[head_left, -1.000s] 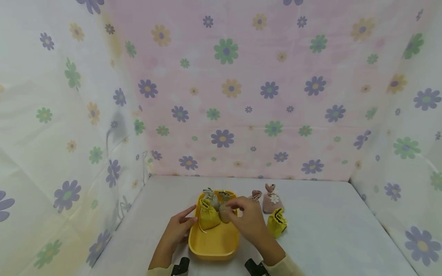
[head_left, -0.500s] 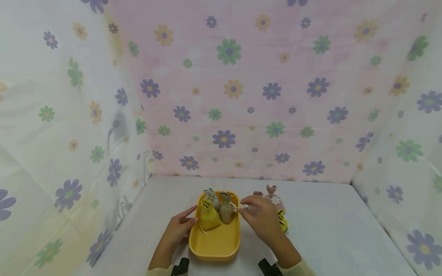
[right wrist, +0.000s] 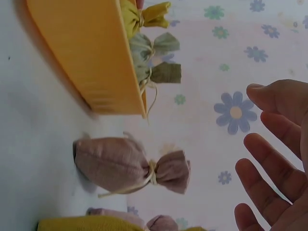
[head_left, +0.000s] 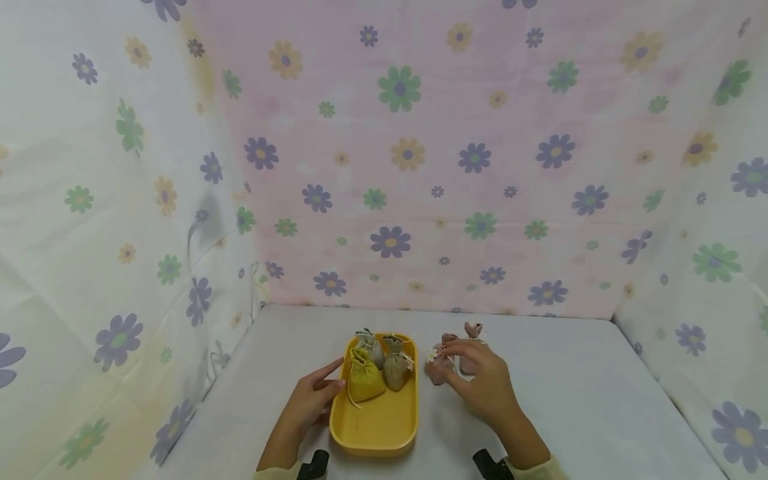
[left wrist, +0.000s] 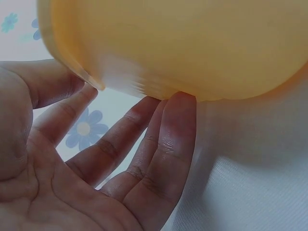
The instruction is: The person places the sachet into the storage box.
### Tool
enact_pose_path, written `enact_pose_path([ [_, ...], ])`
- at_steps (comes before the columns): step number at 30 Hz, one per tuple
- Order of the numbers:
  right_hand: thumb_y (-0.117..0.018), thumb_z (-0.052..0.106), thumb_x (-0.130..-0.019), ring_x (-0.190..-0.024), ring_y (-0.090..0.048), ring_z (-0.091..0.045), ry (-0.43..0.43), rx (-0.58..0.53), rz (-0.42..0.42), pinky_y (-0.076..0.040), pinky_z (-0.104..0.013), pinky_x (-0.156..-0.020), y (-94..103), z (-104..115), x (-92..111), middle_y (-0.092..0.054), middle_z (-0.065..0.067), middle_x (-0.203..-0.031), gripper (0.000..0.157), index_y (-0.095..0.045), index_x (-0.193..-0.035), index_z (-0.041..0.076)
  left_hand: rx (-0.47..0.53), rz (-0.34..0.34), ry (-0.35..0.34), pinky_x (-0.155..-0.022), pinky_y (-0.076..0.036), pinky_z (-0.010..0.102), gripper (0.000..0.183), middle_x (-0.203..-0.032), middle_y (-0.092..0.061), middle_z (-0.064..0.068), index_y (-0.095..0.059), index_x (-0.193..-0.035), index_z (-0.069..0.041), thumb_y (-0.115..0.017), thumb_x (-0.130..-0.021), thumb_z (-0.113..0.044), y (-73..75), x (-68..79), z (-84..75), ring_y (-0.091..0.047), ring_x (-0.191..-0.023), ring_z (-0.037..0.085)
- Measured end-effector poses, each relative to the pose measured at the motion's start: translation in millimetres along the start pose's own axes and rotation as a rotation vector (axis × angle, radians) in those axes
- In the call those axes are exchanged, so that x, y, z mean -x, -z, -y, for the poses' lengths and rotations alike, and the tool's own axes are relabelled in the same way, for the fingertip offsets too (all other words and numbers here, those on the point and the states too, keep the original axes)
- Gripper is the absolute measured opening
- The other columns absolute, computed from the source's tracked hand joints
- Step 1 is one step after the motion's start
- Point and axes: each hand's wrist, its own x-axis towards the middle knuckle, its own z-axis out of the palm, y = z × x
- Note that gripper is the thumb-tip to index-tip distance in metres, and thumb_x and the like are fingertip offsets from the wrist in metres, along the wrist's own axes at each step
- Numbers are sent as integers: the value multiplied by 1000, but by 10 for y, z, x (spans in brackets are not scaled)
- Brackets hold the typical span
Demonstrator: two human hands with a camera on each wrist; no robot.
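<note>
Three tied cloth bags point(head_left: 365, 385) sit in one smooth, round-cornered plastic tray point(head_left: 375, 437); two pink bags point(right wrist: 113, 161) and one yellow bag point(right wrist: 86, 224) rest beside it on the tabletop point(head_left: 588, 407). The left hand point(head_left: 309, 400) touches the tray with extended fingers; the right hand point(head_left: 485, 385), fingers parted, empty, hovers near the pink bags.

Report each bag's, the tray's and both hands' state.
Yellow tray: upright, holding three bags
Tray's yellow bag: tied
Grey-green bag: tied
Olive bag: tied
Nearer pink bag: upright, tied
Farther pink bag: neck gathered, partly hidden
Outside yellow bag: cropped, closure unclear
Left hand: fingers touching tray
Right hand: relaxed, holding nothing
</note>
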Motion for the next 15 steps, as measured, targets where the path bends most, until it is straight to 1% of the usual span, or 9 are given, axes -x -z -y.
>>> enact_pose_path([
  [2,-93,18,-78,-122,-66,-14,7,12,-2,-50,-35,-110,19,-49,6,-72,15,-119,35,-76,-106,29,1,2,0,-75,-65,43,65,-134,-67,20,-53,-153,-30,-77,-93,-38,-2,-4,-8,-73,-102,24],
  [4,-94,17,-76,-121,-66,-15,2,17,-1,-54,-43,-105,39,-90,17,-72,12,-119,36,-77,-107,28,4,3,4,-75,-65,43,66,-134,-67,19,-53,-153,-31,-78,-93,-39,-1,-17,-10,-73,-102,23],
  [5,-94,15,-75,-120,-67,-17,-1,13,-2,-55,-46,-102,49,-109,28,-73,10,-119,37,-77,-107,25,3,3,4,-76,-65,43,66,-134,-67,20,-53,-153,-30,-78,-93,-39,0,-20,-12,-73,-102,23],
  [7,-94,14,-75,-119,-68,-21,-13,20,2,-59,-48,-94,68,-146,55,-73,5,-119,37,-78,-107,21,3,6,1,-76,-65,43,67,-134,-66,21,-52,-153,-29,-78,-93,-39,5,-25,-8,-73,-103,23],
  [10,-94,13,-74,-121,-67,-27,-39,20,15,-59,-51,-93,108,-196,99,-73,-1,-122,37,-78,-107,15,5,11,6,-77,-65,44,68,-133,-67,20,-52,-153,-29,-79,-92,-40,15,-22,4,-73,-102,23],
  [12,-94,15,-74,-124,-66,-30,-55,31,25,-58,-52,-96,132,-242,121,-72,-3,-125,38,-77,-108,14,12,17,7,-77,-65,44,68,-133,-67,19,-52,-153,-28,-79,-92,-39,20,-19,12,-73,-101,23],
  [14,-94,16,-74,-126,-65,-32,-66,25,34,-54,-55,-101,157,-291,133,-72,-5,-128,40,-76,-110,12,16,23,3,-76,-65,44,69,-132,-67,19,-52,-154,-28,-79,-92,-40,23,-16,12,-73,-100,23],
  [15,-95,16,-74,-126,-64,-31,-74,23,39,-54,-55,-102,167,-320,136,-72,-4,-129,42,-76,-111,13,19,26,0,-76,-65,44,69,-132,-67,19,-52,-154,-28,-79,-92,-39,23,-17,9,-73,-100,23],
])
